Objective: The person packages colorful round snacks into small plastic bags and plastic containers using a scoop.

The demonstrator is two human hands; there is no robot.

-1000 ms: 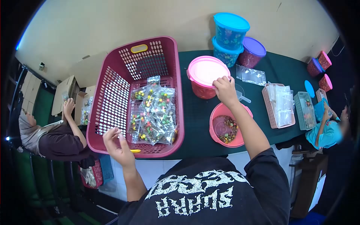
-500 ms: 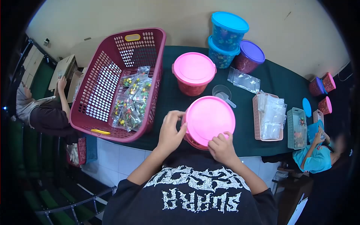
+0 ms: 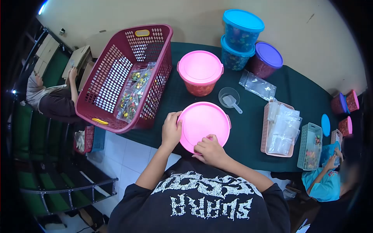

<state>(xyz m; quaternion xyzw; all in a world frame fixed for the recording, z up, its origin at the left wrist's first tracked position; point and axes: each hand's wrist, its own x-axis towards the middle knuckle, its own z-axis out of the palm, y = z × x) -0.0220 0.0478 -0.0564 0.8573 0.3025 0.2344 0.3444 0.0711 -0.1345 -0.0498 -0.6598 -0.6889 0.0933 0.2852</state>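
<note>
A round tub with a pink lid (image 3: pixel 204 125) stands at the table's front edge, right before me. Its lid covers most of the body from this view. My left hand (image 3: pixel 171 131) is wrapped around the tub's left side, thumb along the rim. At the front of the lid, the curled fingers of my right hand (image 3: pixel 211 150) grip the rim. Just behind stands another pink-lidded tub (image 3: pixel 200 72) with reddish contents. Beside it lies a clear plastic scoop (image 3: pixel 232 104), partly in a small clear round cup (image 3: pixel 227 93).
A maroon basket (image 3: pixel 103 81) at the left holds filled plastic packets (image 3: pixel 134 91). Blue-lidded tubs (image 3: pixel 243 23) and a purple-lidded tub (image 3: pixel 269 56) stand at the back. Bags fill a pink tray (image 3: pixel 266 143). Two co-workers (image 3: pixel 58 103) (image 3: pixel 324 184) are at either side.
My right hand has slid from the lid's right front toward its front middle. The lid now appears more level, and less of the tub's body shows. The view has shifted slightly.
</note>
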